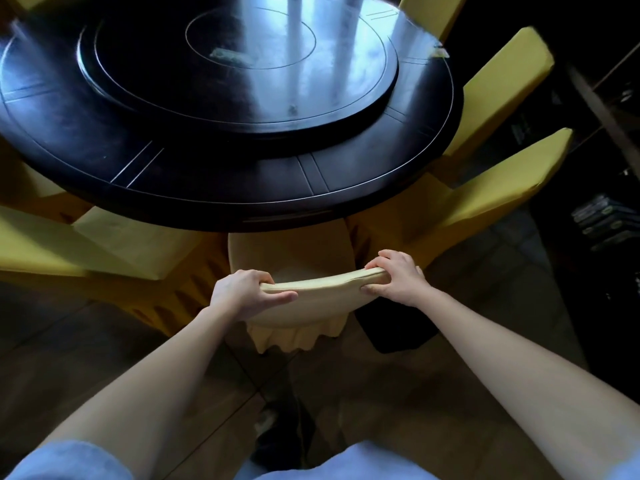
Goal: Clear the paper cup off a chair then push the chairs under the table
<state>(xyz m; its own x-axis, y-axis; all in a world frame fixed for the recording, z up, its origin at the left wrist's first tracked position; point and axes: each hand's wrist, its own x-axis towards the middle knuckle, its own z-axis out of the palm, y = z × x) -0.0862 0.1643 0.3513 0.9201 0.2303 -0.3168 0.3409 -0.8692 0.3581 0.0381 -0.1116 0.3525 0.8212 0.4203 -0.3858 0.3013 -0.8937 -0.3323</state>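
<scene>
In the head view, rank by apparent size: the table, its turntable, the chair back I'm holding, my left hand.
Largest first: table, turntable, chair back, left hand. The last two sit nearer the camera.

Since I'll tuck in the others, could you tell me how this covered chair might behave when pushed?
The chair probably slides stiffly as one piece: left hand and right hand grip its backrest. Its cover, hanging in loose folds, may slip.
</scene>
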